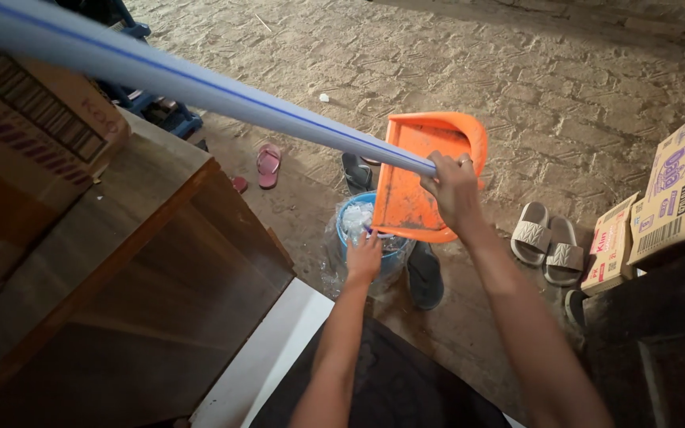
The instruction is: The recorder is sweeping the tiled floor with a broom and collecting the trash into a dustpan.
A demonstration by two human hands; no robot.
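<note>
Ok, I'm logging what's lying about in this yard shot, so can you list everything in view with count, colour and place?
dustpan: 1, orange, centre, tilted over the bin
bin: 1, blue with a clear plastic liner, on the ground below the dustpan
pole: 1, pale blue with a dark stripe, running from top left to the dustpan
grey slippers: 2, side by side right of the bin
pink slipper: 1, on the ground left of centre
dark slippers: 2, one below the bin, one behind it
cardboard boxes: several, brown, right edge; another at top left
wooden cabinet: 1, brown, left
left hand: at the bin's rim, on the liner
right hand: gripping the pole's end at the dustpan
</note>
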